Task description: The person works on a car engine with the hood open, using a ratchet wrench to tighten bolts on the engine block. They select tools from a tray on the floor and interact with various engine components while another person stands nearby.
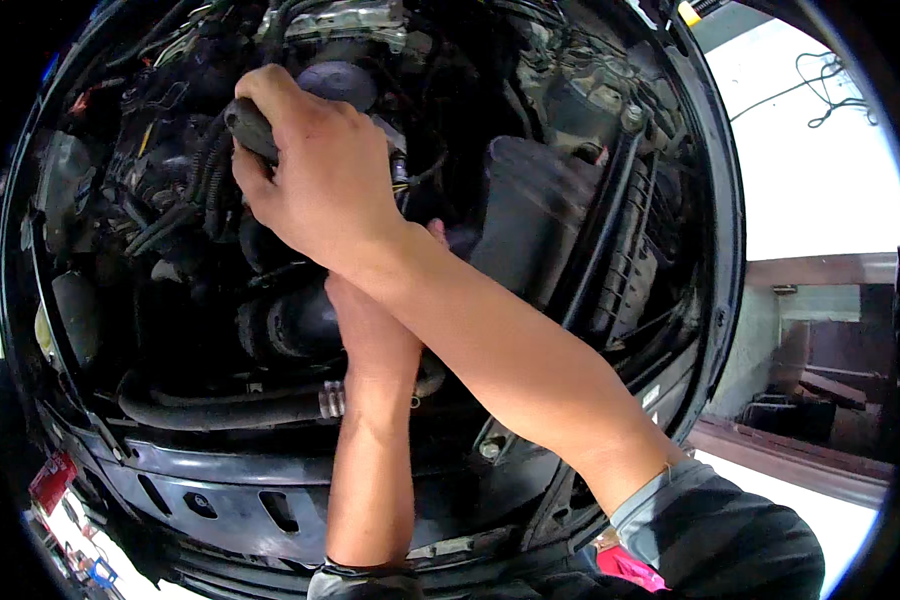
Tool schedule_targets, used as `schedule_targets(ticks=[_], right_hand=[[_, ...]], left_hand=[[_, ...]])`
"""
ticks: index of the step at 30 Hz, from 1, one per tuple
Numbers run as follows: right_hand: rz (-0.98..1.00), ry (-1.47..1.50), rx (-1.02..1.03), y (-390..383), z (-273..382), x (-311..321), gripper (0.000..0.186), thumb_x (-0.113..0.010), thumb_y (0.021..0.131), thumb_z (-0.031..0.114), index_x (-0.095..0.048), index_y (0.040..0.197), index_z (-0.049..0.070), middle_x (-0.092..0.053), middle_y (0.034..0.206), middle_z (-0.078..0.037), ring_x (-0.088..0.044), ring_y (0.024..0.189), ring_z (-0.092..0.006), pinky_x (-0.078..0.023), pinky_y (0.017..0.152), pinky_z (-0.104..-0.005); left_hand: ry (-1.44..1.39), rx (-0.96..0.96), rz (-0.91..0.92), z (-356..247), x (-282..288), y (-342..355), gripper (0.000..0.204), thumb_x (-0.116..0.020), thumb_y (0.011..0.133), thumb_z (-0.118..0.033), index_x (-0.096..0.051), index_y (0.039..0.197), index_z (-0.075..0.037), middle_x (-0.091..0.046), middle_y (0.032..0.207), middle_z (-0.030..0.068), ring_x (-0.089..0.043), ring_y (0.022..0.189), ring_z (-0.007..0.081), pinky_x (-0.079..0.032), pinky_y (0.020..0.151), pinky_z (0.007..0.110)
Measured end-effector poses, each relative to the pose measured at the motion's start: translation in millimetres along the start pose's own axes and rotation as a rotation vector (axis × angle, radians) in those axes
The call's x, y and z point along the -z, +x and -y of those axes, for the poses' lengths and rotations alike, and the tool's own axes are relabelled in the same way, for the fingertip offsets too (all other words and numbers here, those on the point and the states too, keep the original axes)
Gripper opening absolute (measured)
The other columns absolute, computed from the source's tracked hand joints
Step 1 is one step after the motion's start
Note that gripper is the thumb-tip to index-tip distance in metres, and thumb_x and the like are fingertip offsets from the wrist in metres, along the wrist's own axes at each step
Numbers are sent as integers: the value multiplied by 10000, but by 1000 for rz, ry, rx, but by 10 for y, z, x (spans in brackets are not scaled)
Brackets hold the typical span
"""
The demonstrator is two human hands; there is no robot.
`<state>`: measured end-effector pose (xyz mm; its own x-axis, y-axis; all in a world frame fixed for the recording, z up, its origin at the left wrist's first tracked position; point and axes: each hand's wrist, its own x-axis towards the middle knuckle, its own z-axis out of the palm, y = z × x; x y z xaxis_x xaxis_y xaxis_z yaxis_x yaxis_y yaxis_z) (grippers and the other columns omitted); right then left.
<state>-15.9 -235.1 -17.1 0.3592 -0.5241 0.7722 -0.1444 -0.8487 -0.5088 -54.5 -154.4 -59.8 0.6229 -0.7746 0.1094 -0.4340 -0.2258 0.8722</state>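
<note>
My right hand [320, 165] crosses over my left forearm and is closed round a dark, rounded handle [253, 128]; the rest of that tool is hidden by the hand. My left hand [370, 310] reaches down into the engine bay beneath my right wrist. One fingertip of it shows past the right forearm, while its other fingers are hidden. A round dark cap or pulley [338, 85] lies just beyond my right knuckles. Close to my left wrist runs a thick black hose [220, 408] with a metal clamp [332, 399].
A ribbed black air duct [530, 205] stands right of my hands, beside a diagonal black bar [607, 220]. Wiring looms [195, 190] fill the left side. The front cross panel [230, 500] runs below my forearms. A cable [825, 90] lies on a white surface at right.
</note>
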Motion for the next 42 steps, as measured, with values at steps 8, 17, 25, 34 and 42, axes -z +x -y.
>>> schedule_targets(ticks=[8, 17, 25, 34, 42], right_hand=[[-569, 339, -1017, -208, -529, 1124, 99, -542, 875, 83, -543, 952, 21, -638, 768, -95, -613, 709, -173, -496, 653, -312], [280, -256, -213, 155, -61, 378, 326, -677, 749, 109, -561, 1042, 27, -657, 793, -150, -662, 718, -340, -528, 701, -423], [-548, 182, -936, -236, -588, 945, 175, -580, 868, 51, -527, 1032, 20, -616, 847, -72, -558, 795, -156, -465, 745, -320], [248, -91, 70, 307, -80, 383, 162, -637, 771, 58, -557, 897, -5, -630, 688, -169, -638, 631, -282, -499, 661, -372], [-329, 64, -794, -260, -545, 985, 156, -564, 918, 130, -540, 967, -16, -607, 822, -89, -602, 764, -165, -491, 701, -319]], left_hand=[[80, 22, -45, -34, -44, 38, 579, -756, 750, -220, -391, 1101, 62, -633, 848, 268, -619, 862, 433, -476, 831, 465], [203, -77, -50, 116, -59, 4, 423, -719, 773, -239, -530, 1020, 48, -663, 847, 213, -643, 824, 386, -489, 813, 452], [204, -20, -75, 39, -22, 45, 539, -747, 755, -242, -435, 1085, 49, -647, 793, 215, -648, 794, 351, -458, 872, 436], [86, -129, -85, 100, -91, 30, 446, -743, 774, -207, -523, 1047, 69, -634, 988, 239, -619, 897, 410, -489, 782, 465], [74, -87, -148, 120, -43, 43, 576, -745, 795, -188, -365, 1133, 83, -602, 933, 310, -594, 871, 481, -479, 789, 487]])
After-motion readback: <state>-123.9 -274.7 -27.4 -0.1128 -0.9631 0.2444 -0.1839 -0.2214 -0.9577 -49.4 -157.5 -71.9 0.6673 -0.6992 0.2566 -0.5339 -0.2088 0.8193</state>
